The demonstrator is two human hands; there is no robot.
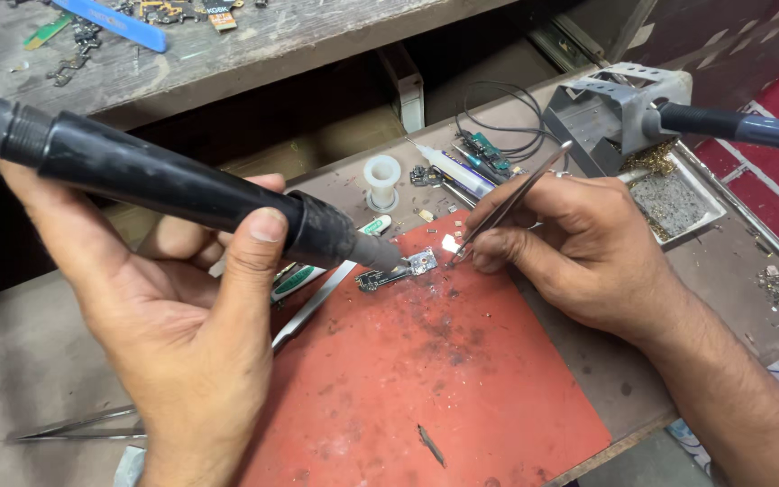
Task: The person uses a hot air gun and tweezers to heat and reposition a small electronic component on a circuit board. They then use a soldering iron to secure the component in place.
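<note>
L hand (182, 316) fingers are clamping the black hot-air tool (164, 185), nozzle just over the small board (396, 271); R hand (579, 248) fingers are pinching tweezers (507, 206) beside it on the red mat (426, 379).

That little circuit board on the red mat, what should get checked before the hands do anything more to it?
1. Small circuit board lies flat on the red mat: ok.
2. Left hand has a full grip on the black hot-air tool: ok.
3. Nozzle aims at the board: ok.
4. Right hand holds the tweezers, tips beside the board: ok.
5. Tweezers pinching a part: cannot tell.
6. Tool switched on: cannot tell.
</note>
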